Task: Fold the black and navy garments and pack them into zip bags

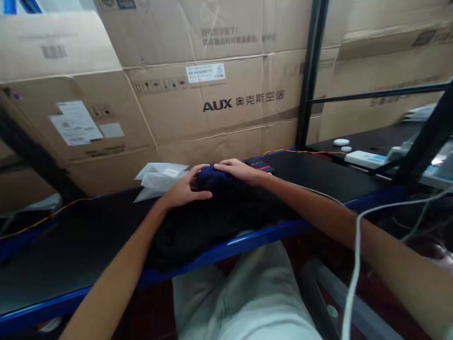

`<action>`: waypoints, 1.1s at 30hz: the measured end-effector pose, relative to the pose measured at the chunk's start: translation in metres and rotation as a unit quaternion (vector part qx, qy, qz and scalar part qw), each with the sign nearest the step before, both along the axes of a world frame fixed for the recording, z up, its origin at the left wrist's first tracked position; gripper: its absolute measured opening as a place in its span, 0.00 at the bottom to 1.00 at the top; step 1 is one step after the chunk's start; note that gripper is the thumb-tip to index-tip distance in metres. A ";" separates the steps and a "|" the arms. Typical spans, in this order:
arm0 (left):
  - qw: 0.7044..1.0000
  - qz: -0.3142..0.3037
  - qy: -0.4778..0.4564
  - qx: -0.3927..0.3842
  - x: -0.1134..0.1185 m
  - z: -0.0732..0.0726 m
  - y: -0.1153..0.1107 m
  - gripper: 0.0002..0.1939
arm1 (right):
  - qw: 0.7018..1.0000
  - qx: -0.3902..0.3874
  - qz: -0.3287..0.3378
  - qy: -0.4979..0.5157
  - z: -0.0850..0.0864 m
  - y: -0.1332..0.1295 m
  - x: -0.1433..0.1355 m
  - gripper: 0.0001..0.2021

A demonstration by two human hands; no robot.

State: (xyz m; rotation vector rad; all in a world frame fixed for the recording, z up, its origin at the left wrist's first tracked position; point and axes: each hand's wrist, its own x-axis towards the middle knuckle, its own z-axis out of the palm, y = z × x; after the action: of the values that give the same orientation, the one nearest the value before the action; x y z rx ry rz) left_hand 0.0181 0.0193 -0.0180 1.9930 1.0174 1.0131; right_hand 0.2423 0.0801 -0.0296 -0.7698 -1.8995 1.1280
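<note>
The only view is a head camera's, looking forward and down over the person's lap and forearms onto the black surface (311, 172), both hands near mid-frame. Wide and fairly close, it faces a wall of cardboard boxes (170, 111) behind.

Even, moderately bright light falls on the cardboard boxes (170, 108), while the area below the blue table edge (244, 241) sinks into dark shadow. Fine print on the boxes is smeared by softness, and the black cloth (208, 222) above that edge loses nearly all detail.
</note>
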 end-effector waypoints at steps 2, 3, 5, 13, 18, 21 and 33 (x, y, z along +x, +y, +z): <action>0.998 0.048 0.014 0.046 0.006 -0.005 0.002 0.33 | 1.000 -0.023 0.013 0.005 0.002 -0.003 0.000 0.20; 0.995 0.083 -0.002 0.063 0.006 -0.007 0.005 0.28 | 0.999 -0.025 0.020 -0.003 0.003 -0.005 0.001 0.21; 0.983 0.145 -0.090 0.065 0.003 -0.008 0.011 0.19 | 0.999 -0.003 0.034 -0.038 0.007 -0.006 0.007 0.26; 0.872 0.145 -0.462 -0.072 -0.010 0.013 0.015 0.10 | 0.921 0.144 0.084 -0.352 0.011 0.019 0.032 0.36; 0.850 0.131 -0.503 -0.088 -0.008 0.020 0.005 0.13 | 0.911 0.193 0.072 -0.357 0.002 0.036 0.037 0.13; 0.848 0.130 -0.506 -0.090 -0.010 0.022 0.000 0.15 | 0.925 0.234 -0.020 -0.299 -0.007 0.041 0.033 0.09; 0.897 0.115 -0.331 -0.270 -0.013 0.001 0.008 0.12 | 0.927 0.212 0.041 -0.308 -0.014 0.045 0.033 0.17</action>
State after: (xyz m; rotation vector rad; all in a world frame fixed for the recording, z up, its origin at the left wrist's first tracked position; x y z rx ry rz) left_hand 0.0051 0.0274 -0.0174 0.9794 1.0025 1.2427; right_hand 0.2752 0.1247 -0.0437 -0.8595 -2.6017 0.4978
